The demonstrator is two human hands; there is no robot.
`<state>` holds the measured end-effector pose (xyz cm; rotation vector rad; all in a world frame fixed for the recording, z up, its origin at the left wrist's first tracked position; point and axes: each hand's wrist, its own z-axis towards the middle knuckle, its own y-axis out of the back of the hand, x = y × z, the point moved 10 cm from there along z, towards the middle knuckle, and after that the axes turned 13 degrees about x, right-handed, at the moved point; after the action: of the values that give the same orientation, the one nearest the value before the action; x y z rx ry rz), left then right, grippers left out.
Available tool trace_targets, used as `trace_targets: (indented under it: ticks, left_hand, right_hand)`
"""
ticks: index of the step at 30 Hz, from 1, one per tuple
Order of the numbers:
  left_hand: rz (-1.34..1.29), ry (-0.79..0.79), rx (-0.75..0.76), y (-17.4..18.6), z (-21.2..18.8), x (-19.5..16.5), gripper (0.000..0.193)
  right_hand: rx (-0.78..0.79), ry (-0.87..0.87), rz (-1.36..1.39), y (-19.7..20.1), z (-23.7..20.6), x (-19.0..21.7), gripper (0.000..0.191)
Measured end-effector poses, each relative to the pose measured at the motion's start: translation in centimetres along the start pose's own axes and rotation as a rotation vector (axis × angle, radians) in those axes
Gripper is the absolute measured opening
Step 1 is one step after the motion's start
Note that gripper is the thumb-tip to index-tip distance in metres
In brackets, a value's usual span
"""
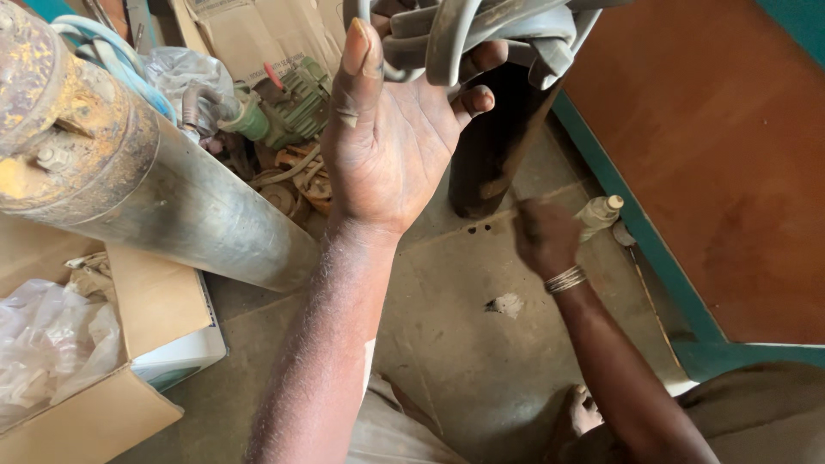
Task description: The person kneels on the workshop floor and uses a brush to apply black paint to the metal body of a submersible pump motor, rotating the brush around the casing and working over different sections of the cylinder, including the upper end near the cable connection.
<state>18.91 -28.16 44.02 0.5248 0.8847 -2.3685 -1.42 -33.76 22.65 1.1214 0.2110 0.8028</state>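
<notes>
Coiled grey rubber hoses are hooked over the curled fingers of the left hand, lifted above the concrete floor; a small pale bottle is gripped by the right hand near the teal wall base.

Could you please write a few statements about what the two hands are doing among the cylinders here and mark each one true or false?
1. The left hand is raised with its fingers hooked around a bundle of grey hoses. True.
2. The right hand lies flat on the floor and holds nothing. False: it is closed on a small pale bottle.
3. A bracelet sits on the right wrist. True.
4. The big metal cylinder at the left stands straight upright. False: it leans at a slant across the view.
5. The cardboard box at the lower left holds clear plastic bags. True.
</notes>
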Motion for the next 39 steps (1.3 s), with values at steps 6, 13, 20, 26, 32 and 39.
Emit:
trace_targets:
  ticks: [6, 13, 20, 26, 32, 39]
  left_hand:
    - [-0.014, 0.0, -0.018, 0.1, -0.2, 0.1, 0.051]
    - [-0.029, 0.007, -0.007, 0.1, -0.5, 0.2, 0.051]
    - [-0.011, 0.017, -0.001, 0.4, -0.8, 0.4, 0.05]
    - [-0.029, 0.012, -0.005, 0.2, -0.6, 0.4, 0.05]
    - [-0.037, 0.021, -0.016, 0.6, -0.8, 0.5, 0.051]
    - [-0.004, 0.026, -0.01, 0.8, -0.9, 0.8, 0.052]
  right_hand:
    - [-0.344, 0.1, 0.046, 3.0, -1.6, -0.6, 0.01]
    - [0.118, -0.024, 0.094, -4.4, -2.3, 0.7, 0.011]
    - [-0.387, 0.025, 0.325, 3.9, -1.5, -3.0, 0.007]
    - [0.224, -0.387, 0.019, -5.7, -2.1, -4.5, 0.009]
    - [0.261, -0.221, 0.191, -8.2, -3.5, -3.5, 0.015]
    - [-0.28, 0.019, 0.474, -2.2, -3.5, -3.5, 0.007]
